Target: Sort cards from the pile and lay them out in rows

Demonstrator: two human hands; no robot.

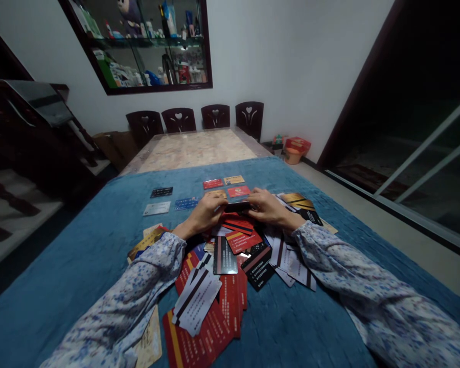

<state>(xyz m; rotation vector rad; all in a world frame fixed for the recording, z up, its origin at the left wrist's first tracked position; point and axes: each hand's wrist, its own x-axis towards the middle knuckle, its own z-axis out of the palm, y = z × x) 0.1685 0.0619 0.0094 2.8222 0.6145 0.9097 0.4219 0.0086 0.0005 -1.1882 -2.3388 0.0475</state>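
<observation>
Between my two hands is a dark card (236, 207), seen nearly edge-on above the pile. My left hand (207, 210) pinches its left end, and my right hand (266, 205) grips the right end. Beneath them spreads a loose heap of plastic cards: a red card (244, 239), a black striped card (225, 255), white striped cards (198, 301) and several red ones (195, 335). Beyond my hands lie separate cards, among them a red card (238, 191), a yellow card (234, 180), a blue card (186, 203), a white card (157, 208) and a black card (161, 192).
A blue cloth (111, 214) covers the near part of the table, with the bare marbled tabletop (203, 148) behind it. Gold and black cards (299, 202) lie right of my right hand. Several dark chairs (249, 117) stand at the far end, below a wall cabinet (157, 91).
</observation>
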